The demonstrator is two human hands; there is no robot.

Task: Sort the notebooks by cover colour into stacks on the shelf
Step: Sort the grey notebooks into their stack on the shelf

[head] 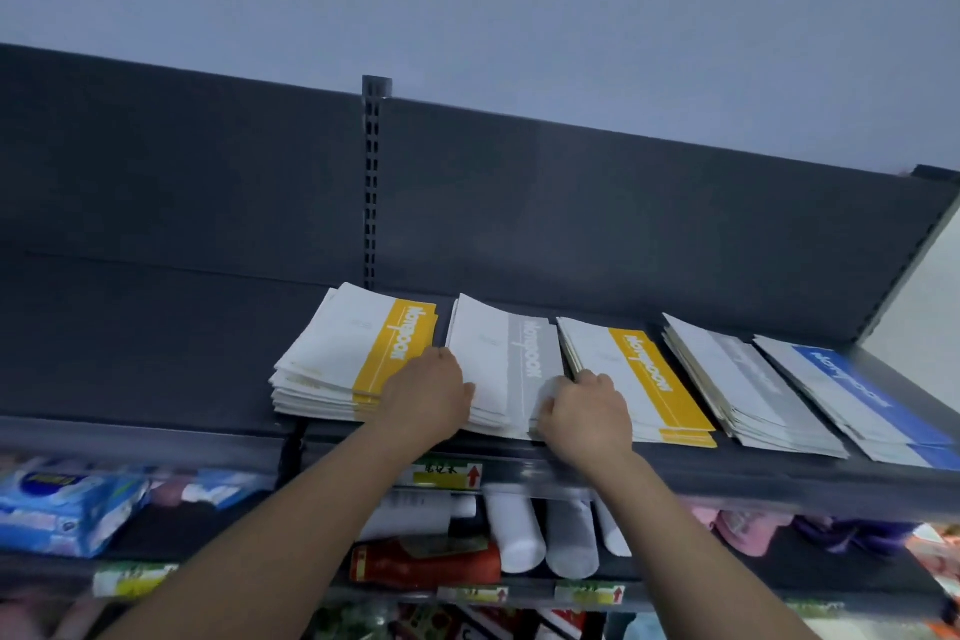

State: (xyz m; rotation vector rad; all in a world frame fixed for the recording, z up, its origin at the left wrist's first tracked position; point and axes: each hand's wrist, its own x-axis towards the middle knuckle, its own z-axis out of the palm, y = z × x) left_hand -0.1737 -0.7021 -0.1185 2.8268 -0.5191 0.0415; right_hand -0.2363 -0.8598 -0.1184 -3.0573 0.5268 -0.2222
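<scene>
On the shelf (727, 470), near its front edge, the left hand (426, 398) curls over the grey stack's (498, 353) left side and the right hand (587, 411) grips its right side. Yellow stacks (353, 353) flank it.

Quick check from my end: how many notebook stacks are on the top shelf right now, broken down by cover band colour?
Yellow-band notebook stacks: 2
Grey-band notebook stacks: 2
Blue-band notebook stack: 1
Total: 5 stacks
</scene>
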